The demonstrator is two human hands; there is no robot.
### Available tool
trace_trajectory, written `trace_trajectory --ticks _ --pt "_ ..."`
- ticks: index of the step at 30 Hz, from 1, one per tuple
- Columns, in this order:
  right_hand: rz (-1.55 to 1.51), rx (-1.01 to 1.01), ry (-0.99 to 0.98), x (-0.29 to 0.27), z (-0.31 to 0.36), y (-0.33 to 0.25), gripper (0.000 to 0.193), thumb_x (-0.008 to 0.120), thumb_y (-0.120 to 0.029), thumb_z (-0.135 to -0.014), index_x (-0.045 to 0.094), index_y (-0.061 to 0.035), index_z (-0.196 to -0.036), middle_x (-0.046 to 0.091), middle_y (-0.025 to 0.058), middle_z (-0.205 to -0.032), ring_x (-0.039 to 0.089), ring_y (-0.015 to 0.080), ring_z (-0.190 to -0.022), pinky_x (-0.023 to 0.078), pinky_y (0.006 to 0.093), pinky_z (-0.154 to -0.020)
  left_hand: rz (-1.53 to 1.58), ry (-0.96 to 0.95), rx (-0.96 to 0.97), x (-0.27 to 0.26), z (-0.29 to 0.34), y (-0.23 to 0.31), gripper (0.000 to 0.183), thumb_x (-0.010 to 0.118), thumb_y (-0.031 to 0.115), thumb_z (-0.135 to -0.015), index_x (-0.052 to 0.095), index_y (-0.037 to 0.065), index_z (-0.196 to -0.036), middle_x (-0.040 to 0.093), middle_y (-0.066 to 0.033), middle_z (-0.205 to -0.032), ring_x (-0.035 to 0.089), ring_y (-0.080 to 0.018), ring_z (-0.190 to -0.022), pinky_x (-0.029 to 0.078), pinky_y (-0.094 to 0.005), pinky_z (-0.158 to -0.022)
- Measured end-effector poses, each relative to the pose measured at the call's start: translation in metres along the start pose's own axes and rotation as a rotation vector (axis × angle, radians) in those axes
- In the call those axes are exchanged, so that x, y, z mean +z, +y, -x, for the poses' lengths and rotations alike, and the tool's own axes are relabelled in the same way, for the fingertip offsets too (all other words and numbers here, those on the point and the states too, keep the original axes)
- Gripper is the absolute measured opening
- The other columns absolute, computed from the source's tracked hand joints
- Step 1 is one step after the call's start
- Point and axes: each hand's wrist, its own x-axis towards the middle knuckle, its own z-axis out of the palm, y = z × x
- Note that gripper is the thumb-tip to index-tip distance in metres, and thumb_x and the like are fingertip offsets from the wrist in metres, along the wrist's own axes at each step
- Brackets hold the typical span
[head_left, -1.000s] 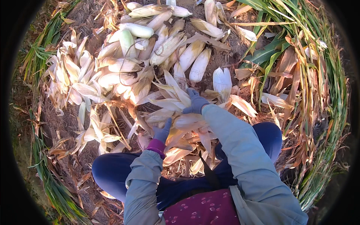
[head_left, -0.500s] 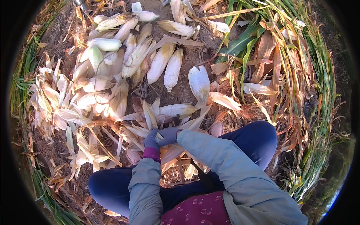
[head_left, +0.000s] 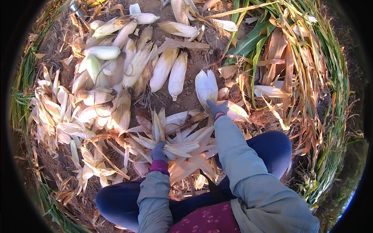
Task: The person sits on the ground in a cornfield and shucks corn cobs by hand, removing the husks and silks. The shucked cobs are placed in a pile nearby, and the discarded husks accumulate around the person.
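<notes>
Both my hands wear grey gloves. My left hand (head_left: 158, 151) is closed around a bunch of pale, spread corn husks (head_left: 180, 148) in front of my lap; whether a cob is inside cannot be seen. My right hand (head_left: 217, 108) reaches out to the right, thumb and fingers apart, at the lower end of a whitish ear of corn (head_left: 206, 86). Beside those fingers lies another ear in tan husk (head_left: 236, 112). Just beyond my left hand, a further husked ear (head_left: 180, 119) rests crosswise on the ground.
A heap of husked corn ears (head_left: 112, 70) lies at the far left, with loose husks (head_left: 58, 112) beside it. Cut stalks and leaves (head_left: 287, 58) are piled on the right. A metal container (head_left: 77, 8) stands at the far left. My bent knees (head_left: 274, 151) frame the near ground.
My right hand has left the husks beside my left hand and moved forward and right to the whitish ear. My left hand still holds the husks, which now spread wider.
</notes>
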Motion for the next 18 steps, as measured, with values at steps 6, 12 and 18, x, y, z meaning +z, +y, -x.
trace_trajectory --ticks 6,12,18 --pt "0.032 -0.241 -0.125 0.012 0.014 0.005 0.06 0.067 -0.022 -0.066 0.05 -0.001 -0.12 0.061 0.0241 -0.107 0.061 0.0367 -0.098 0.048 0.0396 -0.084 0.027 -0.052 0.069 0.001 0.012 0.001 0.039 0.073 0.006 -0.065 0.058 -0.005 -0.1 0.061 -0.012 -0.087 0.059 -0.0266 -0.074 0.051 -0.0385 -0.066" --pt "0.185 -0.765 -0.212 0.048 0.082 0.037 0.032 0.064 -0.027 -0.076 0.06 -0.005 -0.099 0.061 0.0212 -0.098 0.059 0.0395 -0.093 0.047 0.0452 -0.081 -0.004 -0.073 0.088 0.004 0.008 -0.003 0.044 0.076 0.012 -0.067 0.059 -0.004 -0.104 0.062 -0.0101 -0.087 0.06 -0.0234 -0.073 0.05 -0.0343 -0.067" --pt "0.535 -0.834 -0.823 0.051 0.166 0.066 0.039 0.056 -0.03 -0.081 0.056 -0.0023 -0.109 0.056 0.0244 -0.108 0.058 0.0373 -0.096 0.046 0.0452 -0.082 -0.086 -0.118 0.009 0.011 0.032 0.009 0.053 0.079 0.026 -0.071 0.056 0.001 -0.111 0.064 -0.0064 -0.089 0.061 -0.0192 -0.069 0.051 -0.0312 -0.064"
